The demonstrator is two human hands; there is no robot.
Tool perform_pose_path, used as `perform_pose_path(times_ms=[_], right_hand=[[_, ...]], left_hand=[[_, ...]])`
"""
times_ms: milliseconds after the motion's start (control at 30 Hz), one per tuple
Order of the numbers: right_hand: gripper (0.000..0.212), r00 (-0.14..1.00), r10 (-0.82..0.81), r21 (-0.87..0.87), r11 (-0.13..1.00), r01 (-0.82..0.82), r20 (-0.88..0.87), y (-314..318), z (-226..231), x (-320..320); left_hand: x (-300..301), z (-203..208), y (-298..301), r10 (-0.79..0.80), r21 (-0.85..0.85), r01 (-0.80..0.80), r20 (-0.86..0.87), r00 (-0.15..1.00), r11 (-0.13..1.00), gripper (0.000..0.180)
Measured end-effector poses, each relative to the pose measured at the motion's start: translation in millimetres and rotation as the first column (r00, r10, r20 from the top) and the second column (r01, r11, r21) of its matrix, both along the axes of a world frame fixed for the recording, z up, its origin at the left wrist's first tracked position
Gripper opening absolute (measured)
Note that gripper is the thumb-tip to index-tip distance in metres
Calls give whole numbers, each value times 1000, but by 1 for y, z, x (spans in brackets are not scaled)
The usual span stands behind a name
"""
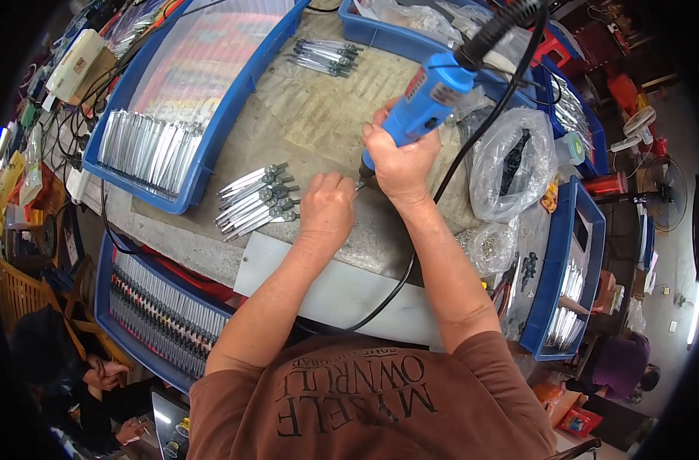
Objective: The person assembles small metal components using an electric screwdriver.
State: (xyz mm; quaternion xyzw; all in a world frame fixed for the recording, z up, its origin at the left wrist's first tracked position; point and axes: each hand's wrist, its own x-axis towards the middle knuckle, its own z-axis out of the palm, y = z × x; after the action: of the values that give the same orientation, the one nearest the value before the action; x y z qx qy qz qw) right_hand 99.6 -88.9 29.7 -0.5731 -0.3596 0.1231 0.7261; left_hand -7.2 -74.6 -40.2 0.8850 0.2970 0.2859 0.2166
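Observation:
My right hand (403, 167) is wrapped round a blue electric screwdriver (422, 103), tilted so that its dark nose points down toward my left hand. My left hand (326, 205) rests low over the table, its fingers closed right beside the screwdriver's nose. A bit of metal shows at the fingertips, but the piece in them is mostly hidden. To the left of that hand lies a pile of slim silver rods with dark fittings (257, 201). A second bundle of similar rods (324, 57) lies farther back on the worktable (311, 115).
Blue trays with silver rods stand at the left (188, 188), lower left (104, 295) and right (533, 333). A clear bag of dark parts (510, 161) sits on the right. The screwdriver's black cable (472, 142) loops past my right forearm. Other people sit at lower left and right.

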Motion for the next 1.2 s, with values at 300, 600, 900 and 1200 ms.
perform_pose_path(times_ms=[300, 600, 900, 1200], right_hand=[[26, 969, -23, -117, 992, 53, 246, 7, 0, -9], [41, 993, -16, 256, 966, 45, -115, -45, 12, -5], [37, 935, -109, 348, 908, 232, -339, -109, -3, 28], [33, 898, -189, 371, 862, 346, -398, -115, -15, 48]], left_hand=[[2, 1, 1, 7, 7, -7, 10, 1000, 1000, 5], [1, -3, -1, -16, 51, 14, 25, 1000, 999, 10], [-2, 8, -7, -7, 150, 25, -120, 993, 988, 13], [-46, 41, 53, 106, 105, -101, -39, 994, 989, 13]])
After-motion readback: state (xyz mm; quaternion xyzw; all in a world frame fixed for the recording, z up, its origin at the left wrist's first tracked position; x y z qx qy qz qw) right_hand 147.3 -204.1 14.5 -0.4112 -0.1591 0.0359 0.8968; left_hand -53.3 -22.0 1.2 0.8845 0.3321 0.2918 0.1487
